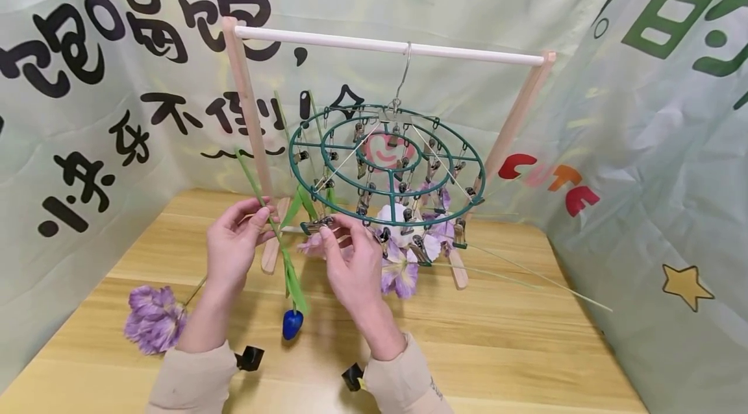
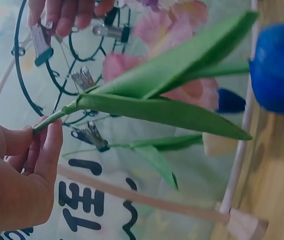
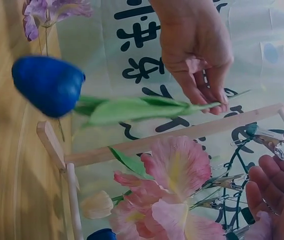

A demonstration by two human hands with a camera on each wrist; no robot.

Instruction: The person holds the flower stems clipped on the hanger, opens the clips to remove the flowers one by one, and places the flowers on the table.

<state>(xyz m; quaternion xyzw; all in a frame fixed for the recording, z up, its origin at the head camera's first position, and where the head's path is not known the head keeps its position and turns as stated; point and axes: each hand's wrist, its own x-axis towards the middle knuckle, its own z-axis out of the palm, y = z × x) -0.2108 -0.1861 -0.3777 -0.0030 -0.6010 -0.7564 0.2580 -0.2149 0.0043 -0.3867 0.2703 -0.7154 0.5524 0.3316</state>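
Note:
A blue artificial tulip [image 1: 293, 324] hangs head down, its green stem pinched between thumb and fingers of my left hand [image 1: 234, 248]. Its long green leaves [image 2: 162, 112] spread below the grip. Just to the right, my right hand [image 1: 358, 265] holds a metal clip [image 3: 267, 139] with green tips between thumb and fingers. That clip dangles at the near left edge of a round green hanger [image 1: 393, 194], which carries several more clips. Pink flowers [image 3: 177, 170], a pale tulip [image 3: 96, 204] and another blue tulip [image 2: 230, 101] hang under the hanger.
The hanger hooks over a white rod [image 1: 327, 42] on a wooden stand [image 1: 248, 102]. A purple flower [image 1: 154, 320] lies on the table [image 1: 497, 349] at left. Long thin stems [image 1: 537, 265] stick out to the right. Printed cloth [image 1: 643, 161] encloses the back and sides.

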